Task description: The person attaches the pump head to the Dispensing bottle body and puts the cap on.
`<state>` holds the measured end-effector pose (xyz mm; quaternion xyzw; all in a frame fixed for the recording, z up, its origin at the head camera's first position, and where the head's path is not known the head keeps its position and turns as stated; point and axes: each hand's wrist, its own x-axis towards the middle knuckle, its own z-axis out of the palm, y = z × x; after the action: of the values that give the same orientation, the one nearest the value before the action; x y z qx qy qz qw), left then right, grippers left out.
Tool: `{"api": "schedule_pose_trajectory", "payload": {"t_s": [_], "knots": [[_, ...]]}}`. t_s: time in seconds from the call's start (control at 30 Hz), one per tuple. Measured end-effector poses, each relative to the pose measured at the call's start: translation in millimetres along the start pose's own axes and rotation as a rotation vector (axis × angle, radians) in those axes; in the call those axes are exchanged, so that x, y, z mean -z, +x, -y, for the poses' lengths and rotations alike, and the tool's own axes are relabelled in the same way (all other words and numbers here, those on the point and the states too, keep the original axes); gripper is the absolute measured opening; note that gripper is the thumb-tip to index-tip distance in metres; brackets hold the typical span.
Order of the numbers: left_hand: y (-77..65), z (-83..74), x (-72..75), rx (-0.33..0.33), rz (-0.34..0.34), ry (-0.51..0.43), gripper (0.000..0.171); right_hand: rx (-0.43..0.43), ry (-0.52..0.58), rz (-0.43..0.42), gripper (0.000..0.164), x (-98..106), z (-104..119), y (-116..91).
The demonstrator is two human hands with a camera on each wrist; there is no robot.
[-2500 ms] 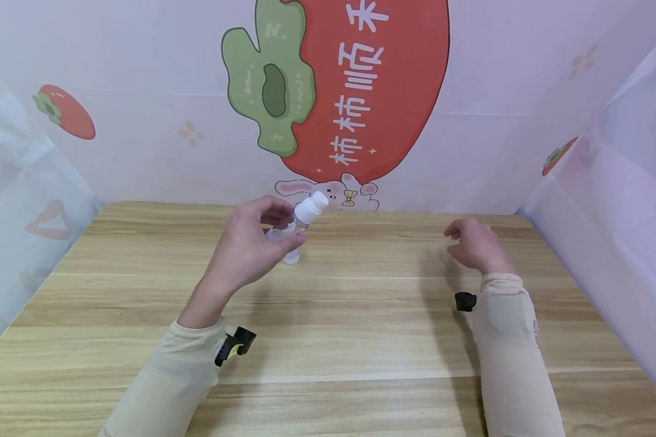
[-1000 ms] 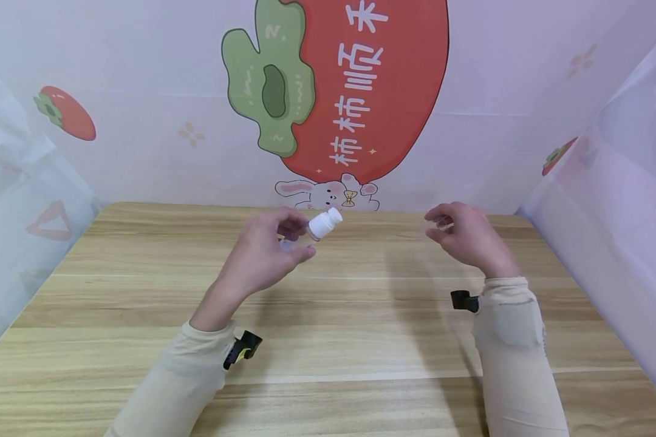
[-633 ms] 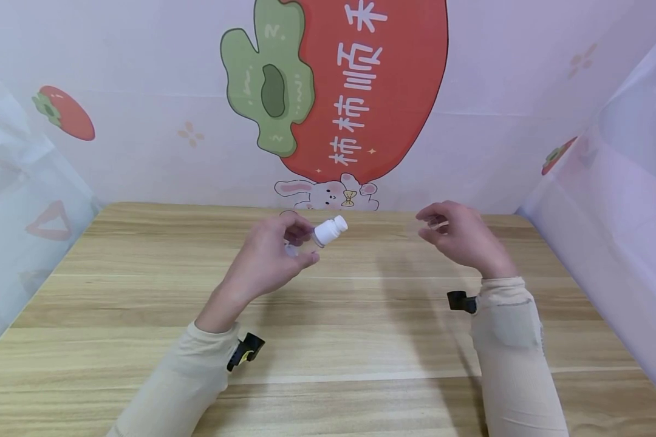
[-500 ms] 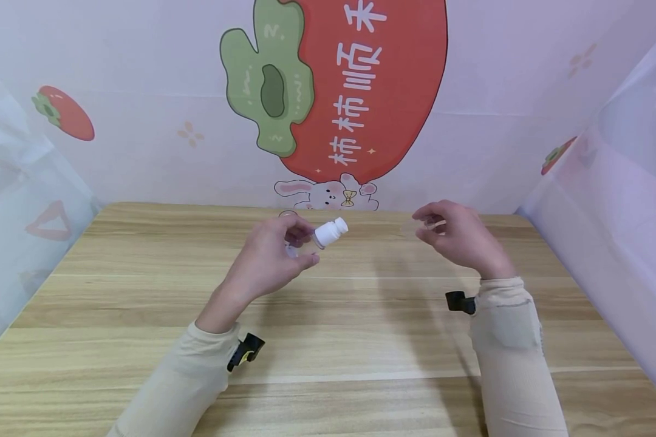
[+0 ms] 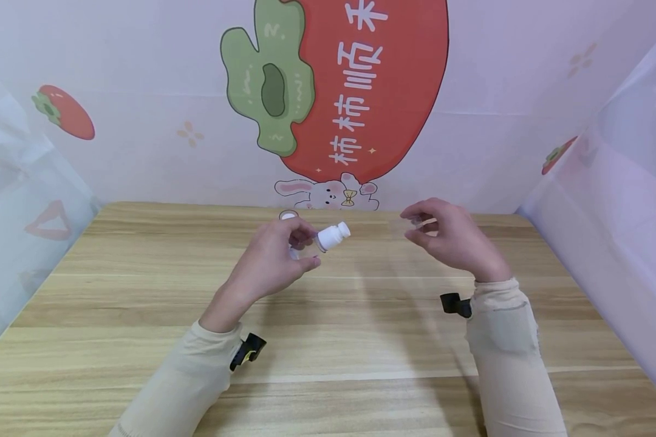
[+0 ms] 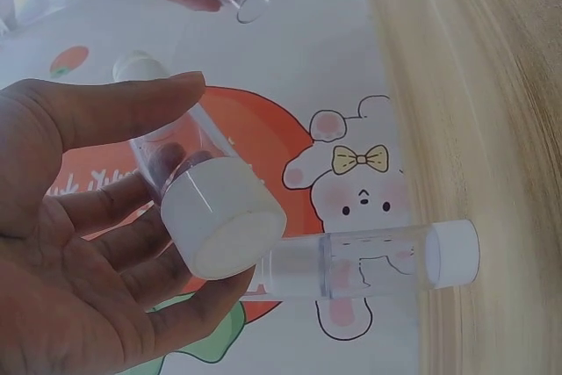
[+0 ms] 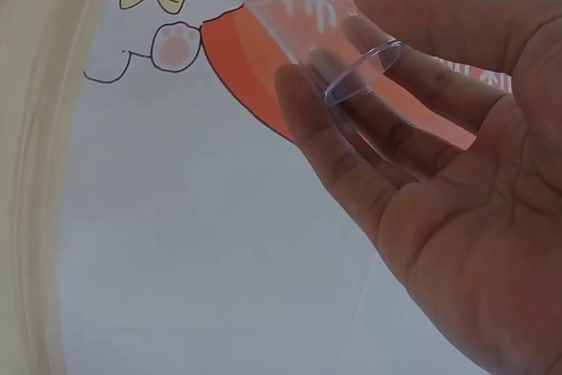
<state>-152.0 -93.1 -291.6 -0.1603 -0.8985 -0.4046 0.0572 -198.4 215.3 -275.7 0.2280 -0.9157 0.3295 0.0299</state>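
My left hand holds a clear bottle with a white neck and nozzle and a white base. It is tilted, nozzle end up and to the right, gripped between thumb and fingers. A second clear bottle with white ends stands on the table behind that hand; the head view shows little more than its top. To the right, my right hand pinches a clear, hollow cap between thumb and fingertips, its open end facing away from the palm. The two hands are apart, both above the table.
The wooden table stretches below both hands. A printed cloth with a persimmon and a rabbit hangs at its back edge. Pale sheets close off both sides. Black wrist cameras sit on the sleeves.
My left hand has shifted right with its bottle, uncovering the top of the standing bottle. The right hand has come left and slightly farther back, bringing the clear cap closer to the left hand.
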Motion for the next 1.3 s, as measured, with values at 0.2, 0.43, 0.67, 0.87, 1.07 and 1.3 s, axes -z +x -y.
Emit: {"api": "schedule_pose_trajectory", "payload": {"t_s": [0.2, 0.43, 0.67, 0.87, 1.07, 1.3], "knots": [[0.2, 0.1, -0.7, 0.006, 0.000, 0.012, 0.036, 0.064, 0.024, 0.007, 0.029, -4.1, 2.8, 1.9], [-0.1, -0.8, -0.9, 0.005, -0.002, 0.032, 0.037, 0.121, 0.117, 0.013, 0.031, -8.2, 4.5, 2.1], [0.3, 0.2, -2.4, 0.003, -0.002, 0.037, 0.036, 0.153, 0.165, 0.029, 0.029, -10.2, 6.1, 2.6], [0.2, 1.4, -4.1, 0.004, 0.001, 0.057, 0.035, 0.167, 0.200, 0.058, 0.030, -11.9, 9.5, 3.1], [-0.1, 2.6, -5.6, -0.006, -0.002, 0.089, 0.036, 0.182, 0.215, 0.069, 0.031, -13.9, 11.7, 3.4], [-0.3, 0.3, -6.8, 0.028, 0.023, 0.125, 0.037, 0.206, 0.233, 0.080, 0.031, -16.7, 13.3, 3.9]]}}
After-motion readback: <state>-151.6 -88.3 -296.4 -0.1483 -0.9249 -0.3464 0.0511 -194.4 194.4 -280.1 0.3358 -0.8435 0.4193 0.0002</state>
